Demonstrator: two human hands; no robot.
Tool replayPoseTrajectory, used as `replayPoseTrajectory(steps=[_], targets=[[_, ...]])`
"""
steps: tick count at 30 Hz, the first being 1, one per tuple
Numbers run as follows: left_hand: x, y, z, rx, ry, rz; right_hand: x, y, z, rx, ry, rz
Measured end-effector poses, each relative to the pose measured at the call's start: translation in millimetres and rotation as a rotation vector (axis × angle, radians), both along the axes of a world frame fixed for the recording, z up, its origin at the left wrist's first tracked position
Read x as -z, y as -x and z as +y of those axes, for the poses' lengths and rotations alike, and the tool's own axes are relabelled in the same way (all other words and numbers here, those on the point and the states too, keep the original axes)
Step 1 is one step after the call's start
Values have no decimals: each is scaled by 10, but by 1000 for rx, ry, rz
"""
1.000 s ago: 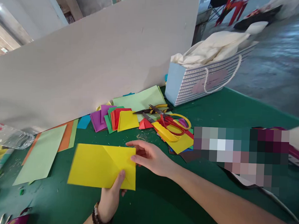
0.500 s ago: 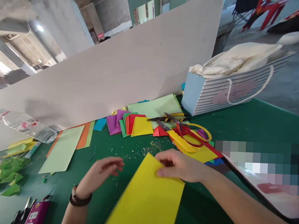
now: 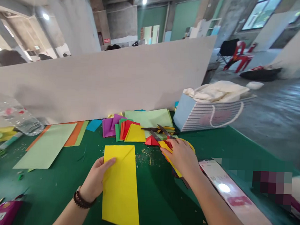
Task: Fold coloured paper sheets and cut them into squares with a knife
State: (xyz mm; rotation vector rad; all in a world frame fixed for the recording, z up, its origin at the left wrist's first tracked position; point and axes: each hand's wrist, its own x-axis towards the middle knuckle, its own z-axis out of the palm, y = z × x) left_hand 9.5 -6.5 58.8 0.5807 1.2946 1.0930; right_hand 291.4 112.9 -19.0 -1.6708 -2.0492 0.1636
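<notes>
My left hand (image 3: pixel 95 176) grips the left edge of a sheet of yellow paper (image 3: pixel 120 187), thumb on top. A diagonal crease runs across the sheet's upper right corner. On the right, my right hand (image 3: pixel 181 155) is closed over the handles of the scissors (image 3: pixel 165 145), whose blades point up and left. Its fingers hide most of the handles. Under that hand lies a pile of coloured paper, mostly covered. Black and yellow pliers (image 3: pixel 151 128) lie just beyond the blades. A red folded paper piece (image 3: pixel 151 141) sits left of the scissors.
Small coloured paper squares (image 3: pixel 133 133) and pale green sheets (image 3: pixel 149 116) lie along the white partition (image 3: pixel 111 84). Further left are a light green sheet (image 3: pixel 47 148) and a water bottle (image 3: pixel 20 116). A striped paper bag (image 3: pixel 207 111) and a phone (image 3: pixel 233 192) are at right.
My right hand has let go of the yellow paper and moved right onto the scissors. My left hand has taken hold of the sheet. The view has tilted up and turned right.
</notes>
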Motion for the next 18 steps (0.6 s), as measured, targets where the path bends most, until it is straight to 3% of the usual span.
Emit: replayPoseTrajectory(steps=[6, 10, 13, 18], targets=[[-94, 79, -58, -137, -99, -104, 358, 104, 1, -9, -67, -179], [-169, 115, -74, -175, -126, -176, 354, 8, 33, 9, -124, -211], [-243, 171, -97, -191, -104, -209, 74, -203, 57, -33, -164, -196], [-356, 233, -154, -206, -116, -226, -852, -297, -156, -418, -410, -36]])
